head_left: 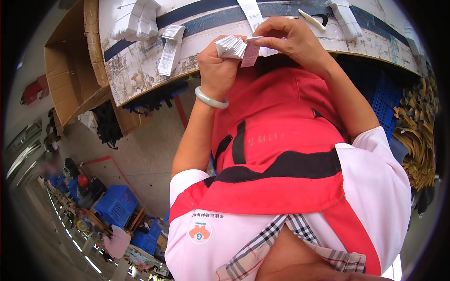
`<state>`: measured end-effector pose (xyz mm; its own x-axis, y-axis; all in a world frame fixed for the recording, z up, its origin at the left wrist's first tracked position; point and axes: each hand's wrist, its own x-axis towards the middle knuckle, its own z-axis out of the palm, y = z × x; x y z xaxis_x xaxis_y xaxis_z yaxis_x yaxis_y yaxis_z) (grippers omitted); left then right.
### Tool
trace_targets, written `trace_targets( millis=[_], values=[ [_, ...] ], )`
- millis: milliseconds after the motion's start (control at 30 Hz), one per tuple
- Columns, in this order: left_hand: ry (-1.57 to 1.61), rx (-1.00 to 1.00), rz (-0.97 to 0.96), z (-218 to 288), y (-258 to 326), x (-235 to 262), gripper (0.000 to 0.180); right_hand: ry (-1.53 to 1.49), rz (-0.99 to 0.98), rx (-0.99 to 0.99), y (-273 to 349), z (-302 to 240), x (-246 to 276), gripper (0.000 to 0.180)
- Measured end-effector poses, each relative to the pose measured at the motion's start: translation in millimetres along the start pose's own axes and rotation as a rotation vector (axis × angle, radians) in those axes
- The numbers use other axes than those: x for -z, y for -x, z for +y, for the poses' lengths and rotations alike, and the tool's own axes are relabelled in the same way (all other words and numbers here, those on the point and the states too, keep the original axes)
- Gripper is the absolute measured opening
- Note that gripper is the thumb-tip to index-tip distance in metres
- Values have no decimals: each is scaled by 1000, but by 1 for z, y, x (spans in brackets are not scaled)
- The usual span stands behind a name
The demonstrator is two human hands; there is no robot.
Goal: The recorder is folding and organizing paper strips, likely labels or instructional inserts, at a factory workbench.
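Observation:
My left hand, with a pale bangle on its wrist, is closed around a fanned bundle of folded white labels. A pinkish label hangs at the right side of that bundle. My right hand pinches a white label edge between thumb and forefinger, right beside the bundle. Both hands are over the near edge of the worktable. A long white label strip lies on the table beyond my right fingers, partly hidden by them.
Stacks of white labels stand at the left, nearer and at the right. A white pen-like tool lies beyond my right hand. An opened cardboard box adjoins the table's left end. Blue crates and brown strips are at right.

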<state>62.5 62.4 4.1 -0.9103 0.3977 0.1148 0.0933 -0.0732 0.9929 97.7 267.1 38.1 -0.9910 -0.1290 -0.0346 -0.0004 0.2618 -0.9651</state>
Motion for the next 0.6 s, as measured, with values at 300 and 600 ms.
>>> trace_targets(
  millis=[300,600],
  values=[
    [26,41,-17,1,5,-3,13,4,-48,-6,-2,2,-1,21],
    [441,572,-296,-8,4,7,58,-354,-167,-157,5,-14,-11,13]
  ],
)
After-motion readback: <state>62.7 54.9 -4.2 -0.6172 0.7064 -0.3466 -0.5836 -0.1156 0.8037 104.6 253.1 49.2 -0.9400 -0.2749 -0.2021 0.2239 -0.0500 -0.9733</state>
